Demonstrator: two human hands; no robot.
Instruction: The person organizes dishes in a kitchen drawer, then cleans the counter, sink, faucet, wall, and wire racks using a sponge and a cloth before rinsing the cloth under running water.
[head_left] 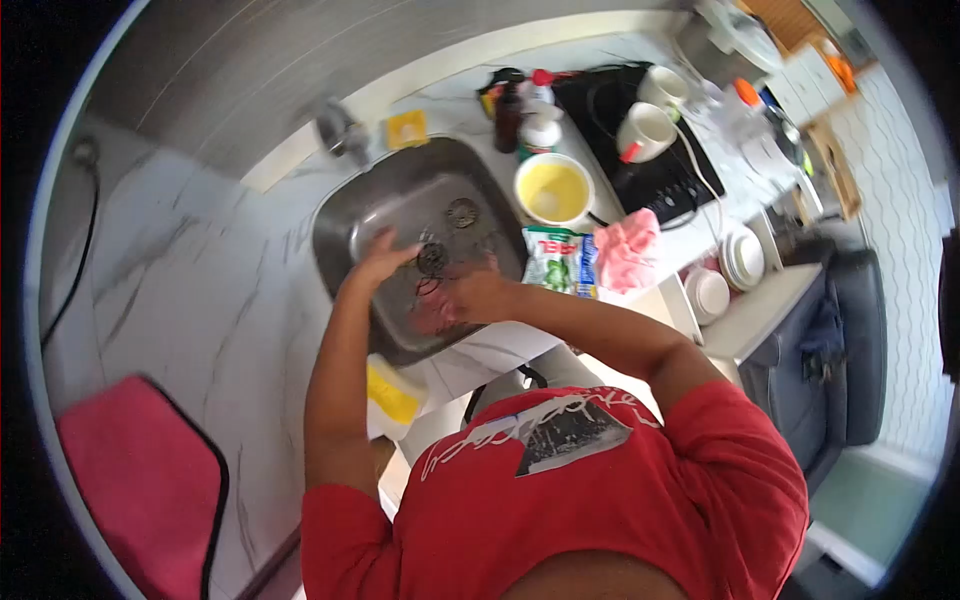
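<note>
Both my hands are inside the grey sink [395, 205]. My left hand [385, 258] is over the left side of the basin, its fingers apart and nothing held in them. Lower right in the basin, my right hand [475, 292] is blurred, and its grip cannot be made out. Between the hands lies a dark, wiry round thing [431, 260]. A round metal drain piece [462, 213] shows above it. Something reddish and blurred [432, 312] is beside my right hand.
The faucet [343, 135] and a yellow sponge [407, 129] are behind the sink. To its right stand a yellow tub [554, 190], a green-white packet [552, 258], a pink cloth [627, 250] and bottles. Mugs [647, 132] stand on the black cooktop [600, 95].
</note>
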